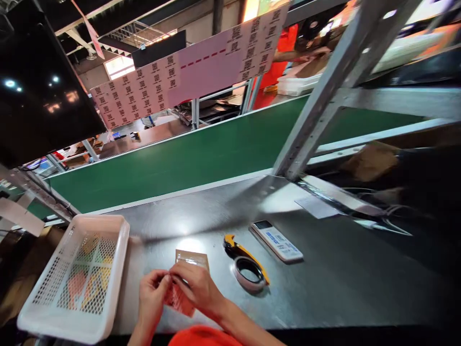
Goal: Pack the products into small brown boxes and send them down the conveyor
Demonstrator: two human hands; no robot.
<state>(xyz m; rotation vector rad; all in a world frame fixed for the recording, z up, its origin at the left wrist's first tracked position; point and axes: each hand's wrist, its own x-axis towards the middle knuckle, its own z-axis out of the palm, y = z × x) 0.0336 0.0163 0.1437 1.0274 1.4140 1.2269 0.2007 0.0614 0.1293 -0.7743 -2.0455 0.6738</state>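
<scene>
- Two bare hands, left hand (152, 294) and right hand (199, 288), meet over the desk (342, 288); clock positions are as viewed, 12 o'clock being away from the person.
- Item held: red packet (180, 300), between the hands and partly covered by the right.
- Left grip: thumb and finger pinched closed at the packet's upper edge.
- Right grip: likewise pinched there, fingertips next to the left's.
- Governing relation: the packet's body lies at 5 o'clock from the joined fingertips. Its visible length slopes from 11 to 5 o'clock; whether this is its true long axis cannot be told. The right hand is nearer the body, lying across it.
- Brown packet (201, 259): on the desk at 1 o'clock, partly behind the right hand.
- Tape dispenser (254, 263): between 2 and 3 o'clock, apart from both hands.
- Phone (279, 241): 2 o'clock, beyond the dispenser.
- White basket (65, 327): 9 o'clock, nearer the left hand.
</scene>
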